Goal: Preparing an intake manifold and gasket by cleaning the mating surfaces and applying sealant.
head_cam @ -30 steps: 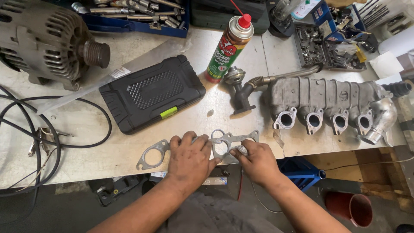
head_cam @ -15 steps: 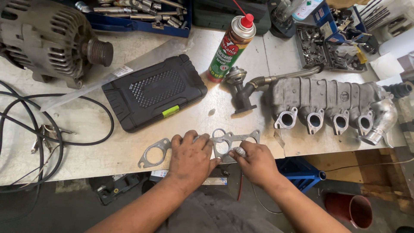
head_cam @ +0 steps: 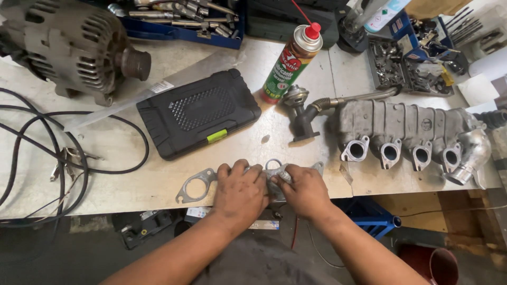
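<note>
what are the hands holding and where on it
Both hands press on a flat metal gasket lying on the workbench: left hand at its middle, right hand toward its right end.

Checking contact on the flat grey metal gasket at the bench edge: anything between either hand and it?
Nothing visible. The left hand and the right hand both lie directly on the flat grey metal gasket, covering its middle. Its left end sticks out bare on the pale workbench. The black plastic case sits behind, apart.

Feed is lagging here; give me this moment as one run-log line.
left hand: pressing on gasket | right hand: on gasket, pinching small part | gasket: flat at bench front edge | intake manifold: right, untouched | black case: closed
</note>
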